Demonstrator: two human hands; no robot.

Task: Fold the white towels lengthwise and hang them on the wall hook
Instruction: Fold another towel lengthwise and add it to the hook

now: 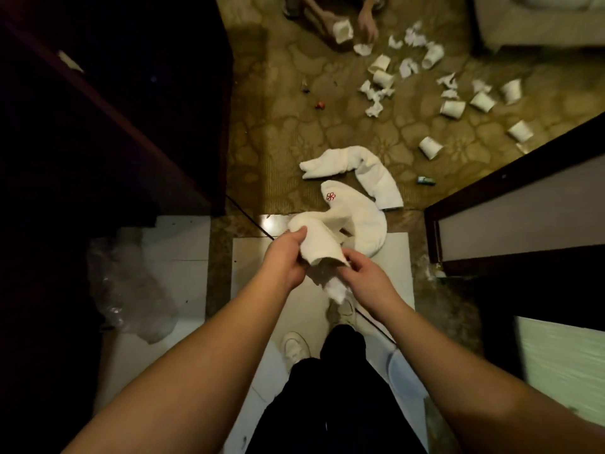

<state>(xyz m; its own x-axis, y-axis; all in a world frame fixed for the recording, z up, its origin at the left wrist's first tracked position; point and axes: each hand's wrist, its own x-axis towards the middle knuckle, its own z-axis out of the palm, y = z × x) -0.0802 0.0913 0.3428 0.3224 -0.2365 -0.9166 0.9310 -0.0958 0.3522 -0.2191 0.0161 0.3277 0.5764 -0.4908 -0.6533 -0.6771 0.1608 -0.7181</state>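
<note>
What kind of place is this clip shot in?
Probably a hotel room, at the bathroom doorway: patterned carpet meets white floor tiles, and the white towel carries a red embroidered logo.

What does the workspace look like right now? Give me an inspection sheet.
Surface: pale tiles underfoot, patterned carpet beyond.
Job's things: one towel held; second towel on the carpet; hook not in view.
Clutter: paper cups and crumpled tissues on the carpet; plastic bag on the tiles.
Hands: left hand and right hand both grip the held towel.
Cables: thin dark line crossing the floor.
Surroundings: another person's hands among the cups.
</note>
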